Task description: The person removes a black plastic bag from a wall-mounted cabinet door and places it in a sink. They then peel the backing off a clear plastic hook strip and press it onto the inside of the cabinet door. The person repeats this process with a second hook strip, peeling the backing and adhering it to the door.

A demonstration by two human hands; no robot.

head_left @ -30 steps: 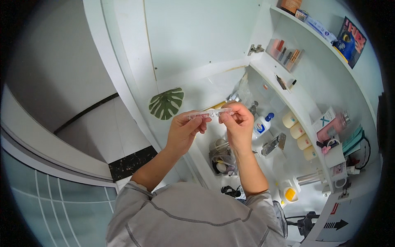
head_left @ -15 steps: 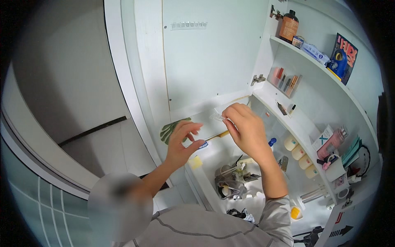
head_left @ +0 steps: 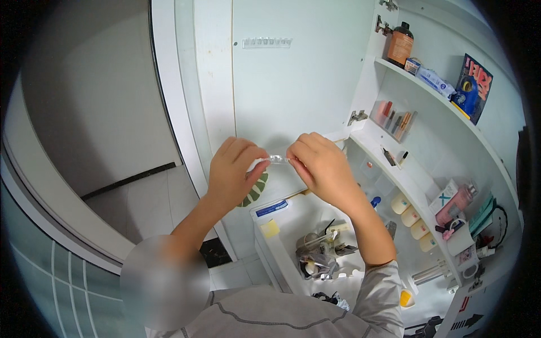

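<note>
Between my two hands a small clear plastic strip (head_left: 278, 159) is held level in front of the lower part of the white door panel (head_left: 298, 90). My left hand (head_left: 232, 169) pinches its left end, and my right hand (head_left: 322, 166) pinches the right end. Both ends of the strip are hidden by fingers. Higher on the panel is a similar clear strip (head_left: 266, 43) with a row of small notches. Partly behind my left hand shows a green leaf-shaped thing (head_left: 256, 190).
Open cabinet shelves (head_left: 414, 161) on the right carry bottles, cosmetics and boxes. Below my hands, a blue-and-white box (head_left: 271, 208), a yellow sponge-like piece (head_left: 270, 228) and a cluttered clear container (head_left: 318, 262) rest on the white counter. A metal hinge (head_left: 357, 117) juts out beside the panel.
My left hand has risen and turned, closing on the strip's left end. The strip now spans both hands. My right hand has shifted slightly, and the view has tilted a little.
</note>
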